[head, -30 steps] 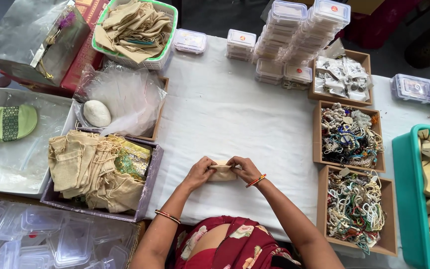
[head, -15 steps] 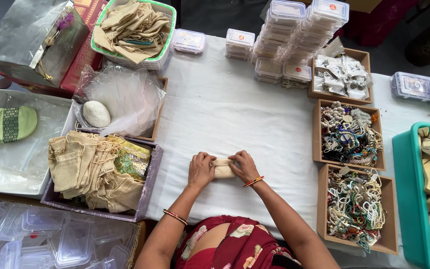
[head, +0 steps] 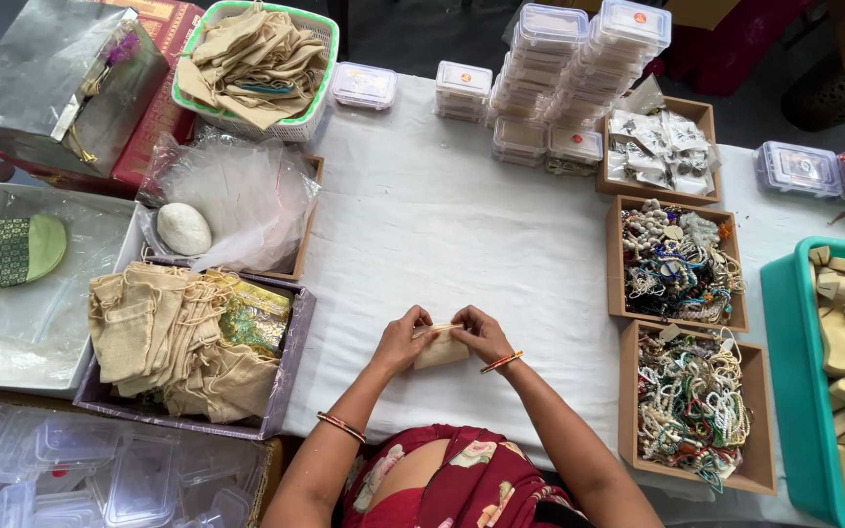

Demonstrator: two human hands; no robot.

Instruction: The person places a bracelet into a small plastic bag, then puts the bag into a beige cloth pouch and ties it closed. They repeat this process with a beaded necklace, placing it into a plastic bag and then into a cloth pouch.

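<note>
At nine o'clock, a purple cardboard tray (head: 286, 362) holds a heap of beige burlap drawstring pouches (head: 163, 337). At centre, on the white tablecloth (head: 442, 225), the left hand (head: 401, 339) and right hand (head: 482, 334) pinch one small beige cloth pouch (head: 439, 348), fingers closed on its top edge. At three o'clock, a brown box (head: 755, 469) holds beaded necklaces (head: 691, 411).
</note>
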